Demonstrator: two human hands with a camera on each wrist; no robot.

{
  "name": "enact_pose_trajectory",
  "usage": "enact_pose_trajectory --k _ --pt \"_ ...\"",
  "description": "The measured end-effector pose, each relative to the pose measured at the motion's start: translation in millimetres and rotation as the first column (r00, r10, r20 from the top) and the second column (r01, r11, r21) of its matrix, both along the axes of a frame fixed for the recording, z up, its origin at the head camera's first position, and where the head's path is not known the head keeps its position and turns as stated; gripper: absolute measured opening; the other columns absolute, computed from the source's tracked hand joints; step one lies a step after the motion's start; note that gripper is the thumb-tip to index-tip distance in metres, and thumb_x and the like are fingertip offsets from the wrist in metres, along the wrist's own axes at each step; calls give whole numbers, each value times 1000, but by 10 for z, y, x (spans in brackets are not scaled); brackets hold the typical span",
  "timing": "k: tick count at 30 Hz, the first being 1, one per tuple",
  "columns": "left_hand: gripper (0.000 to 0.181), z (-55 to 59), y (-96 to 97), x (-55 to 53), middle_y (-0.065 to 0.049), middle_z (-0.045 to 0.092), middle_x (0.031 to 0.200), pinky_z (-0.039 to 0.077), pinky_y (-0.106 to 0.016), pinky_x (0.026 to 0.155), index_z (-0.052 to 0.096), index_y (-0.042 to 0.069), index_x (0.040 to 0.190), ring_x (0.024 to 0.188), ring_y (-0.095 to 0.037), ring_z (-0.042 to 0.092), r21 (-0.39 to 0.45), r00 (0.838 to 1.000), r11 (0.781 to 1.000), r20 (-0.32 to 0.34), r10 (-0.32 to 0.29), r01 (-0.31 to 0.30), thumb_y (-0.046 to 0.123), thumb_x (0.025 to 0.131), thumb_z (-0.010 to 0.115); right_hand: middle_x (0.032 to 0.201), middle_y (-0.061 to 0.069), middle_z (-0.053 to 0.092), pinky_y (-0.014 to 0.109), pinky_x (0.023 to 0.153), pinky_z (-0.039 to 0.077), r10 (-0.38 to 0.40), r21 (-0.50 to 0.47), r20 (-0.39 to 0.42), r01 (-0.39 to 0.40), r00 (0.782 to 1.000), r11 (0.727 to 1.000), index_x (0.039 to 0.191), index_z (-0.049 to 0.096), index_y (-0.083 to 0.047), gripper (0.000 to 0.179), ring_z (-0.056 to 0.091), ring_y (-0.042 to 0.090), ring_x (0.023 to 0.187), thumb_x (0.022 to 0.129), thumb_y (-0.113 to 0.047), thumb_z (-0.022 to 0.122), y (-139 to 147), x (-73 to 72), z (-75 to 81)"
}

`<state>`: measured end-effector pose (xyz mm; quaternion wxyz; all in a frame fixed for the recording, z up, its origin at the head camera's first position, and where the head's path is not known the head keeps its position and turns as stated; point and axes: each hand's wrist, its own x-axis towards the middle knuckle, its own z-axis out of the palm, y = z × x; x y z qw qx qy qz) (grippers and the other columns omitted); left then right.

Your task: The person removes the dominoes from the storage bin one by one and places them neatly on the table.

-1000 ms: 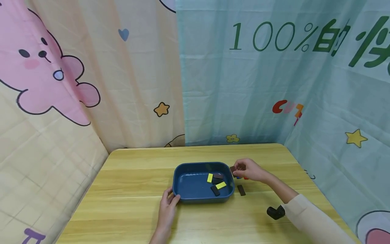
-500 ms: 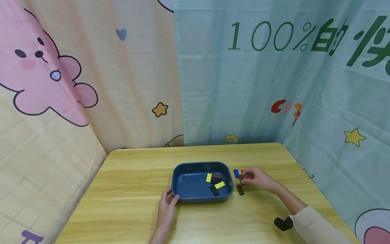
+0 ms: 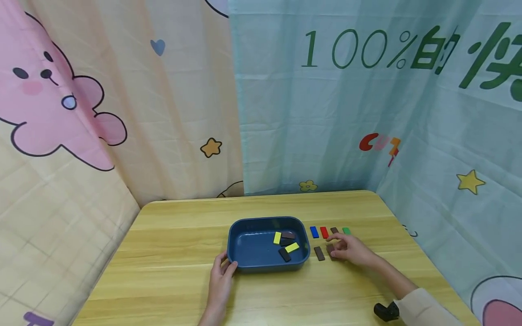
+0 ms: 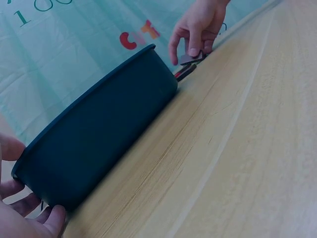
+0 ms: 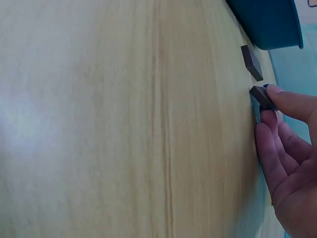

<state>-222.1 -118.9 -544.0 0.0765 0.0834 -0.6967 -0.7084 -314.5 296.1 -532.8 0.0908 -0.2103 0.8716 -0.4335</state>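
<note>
My right hand (image 3: 351, 250) pinches a small dark brown rectangular block (image 5: 263, 97) between thumb and fingers, low over the wooden table. Just left of it lies another dark brown block (image 3: 319, 253). Behind these two, a row holds a blue block (image 3: 314, 232), a red block (image 3: 324, 232), a brown block (image 3: 334, 230) partly behind my fingers, and a green block (image 3: 346, 231). My left hand (image 3: 220, 280) grips the front left corner of a dark blue plastic basin (image 4: 99, 124), fingers along its side and thumb at the front. Several yellow, brown and black blocks lie in the basin's right half.
The light wooden table (image 3: 171, 253) stands against printed curtains (image 3: 285, 113) at the back and sides. A black device (image 3: 386, 311) sits at my right wrist beside the pale sleeve (image 3: 424, 308).
My right hand has moved from the basin's right rim toward the right and nearer to me, carrying the brown block. The back row of blocks has come into sight. My left hand stays at the basin.
</note>
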Motion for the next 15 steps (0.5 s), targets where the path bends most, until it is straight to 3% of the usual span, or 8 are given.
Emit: enact_pose_trajectory --k 15 --pt "46 -1 -13 -2 -31 43 151 44 -53 109 42 -5 148 138 -46 45 -6 1000 1000 -8 1 -1 9 106 55 93 0 65 26 69 54 -31 71 -114 40 993 997 114 70 -2 23 59 18 81 93 -7 77 -18 24 -67"
